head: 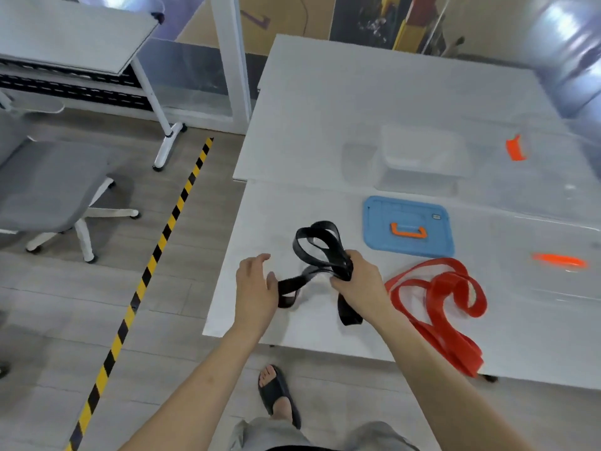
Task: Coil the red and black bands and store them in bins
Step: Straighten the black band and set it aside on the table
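**Two bands, only the black one in hand**

Watching from my end: right hand [354, 281] is clamped round a bunch of black band [317, 242] loops over the near part of the table [325, 125], with a tail dangling below the fist. Left hand [255, 284] is apart from it, fingers loose, the low loop touching its thumb side. Red band [439, 291] lies in a heap just right of the right forearm, reaching the table's near edge. Blue lid [408, 226] and clear bin [422, 157] sit beyond.

My worry: the black one looks springy, so a slack grip could let the coil pop open. A forearm brush could also drag the red one off the edge.
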Tool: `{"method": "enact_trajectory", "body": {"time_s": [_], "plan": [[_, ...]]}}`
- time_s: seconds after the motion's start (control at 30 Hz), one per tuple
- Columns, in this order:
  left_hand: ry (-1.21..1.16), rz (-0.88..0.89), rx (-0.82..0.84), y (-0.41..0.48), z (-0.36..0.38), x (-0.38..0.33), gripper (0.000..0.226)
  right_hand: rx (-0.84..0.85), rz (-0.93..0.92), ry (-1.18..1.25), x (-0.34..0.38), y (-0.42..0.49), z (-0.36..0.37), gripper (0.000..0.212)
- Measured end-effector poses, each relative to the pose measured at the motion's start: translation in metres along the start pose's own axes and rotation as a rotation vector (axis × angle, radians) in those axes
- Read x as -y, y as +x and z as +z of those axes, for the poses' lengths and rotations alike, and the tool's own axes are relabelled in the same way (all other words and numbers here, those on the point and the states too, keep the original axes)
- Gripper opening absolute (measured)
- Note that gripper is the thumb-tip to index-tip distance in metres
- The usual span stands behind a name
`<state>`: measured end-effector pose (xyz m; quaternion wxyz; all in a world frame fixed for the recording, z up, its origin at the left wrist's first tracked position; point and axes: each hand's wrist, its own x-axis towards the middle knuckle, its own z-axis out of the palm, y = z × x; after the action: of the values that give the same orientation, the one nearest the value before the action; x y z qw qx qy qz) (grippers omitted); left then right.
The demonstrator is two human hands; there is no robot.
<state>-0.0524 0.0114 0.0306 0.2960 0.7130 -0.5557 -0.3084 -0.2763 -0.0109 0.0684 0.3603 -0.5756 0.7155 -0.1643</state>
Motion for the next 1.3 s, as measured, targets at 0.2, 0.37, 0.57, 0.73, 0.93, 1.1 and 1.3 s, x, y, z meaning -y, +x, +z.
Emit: {"method": "enact_trajectory", "body": {"time_s": [0.2, 0.37, 0.57, 0.73, 0.93, 1.1, 1.3], "plan": [[-0.025, 0.383, 0.236, -0.051, 0.059, -0.109, 0.079, -0.097, -0.002, 0.103, -0.058, -0.065, -0.114, 0.041], [-0.053, 0.464, 0.412, -0.122, 0.14, -0.191, 0.11, -0.198, -0.008, 0.125, -0.133, -0.13, -0.206, 0.049], [-0.015, 0.54, 0.477, -0.199, 0.249, -0.263, 0.109, -0.253, 0.067, 0.158, -0.24, -0.201, -0.291, 0.046], [0.056, 0.665, 0.551, -0.23, 0.313, -0.307, 0.098, -0.237, 0.179, 0.148, -0.317, -0.232, -0.339, 0.048], [0.189, 0.707, 0.635, -0.225, 0.384, -0.347, 0.101, -0.2, 0.237, 0.119, -0.388, -0.216, -0.385, 0.048], [0.287, 0.675, 0.636, -0.196, 0.441, -0.369, 0.097, -0.096, 0.256, 0.018, -0.434, -0.177, -0.418, 0.05], [0.404, 0.626, 0.737, -0.185, 0.491, -0.393, 0.106, 0.036, 0.227, -0.057, -0.476, -0.133, -0.451, 0.047]]}}
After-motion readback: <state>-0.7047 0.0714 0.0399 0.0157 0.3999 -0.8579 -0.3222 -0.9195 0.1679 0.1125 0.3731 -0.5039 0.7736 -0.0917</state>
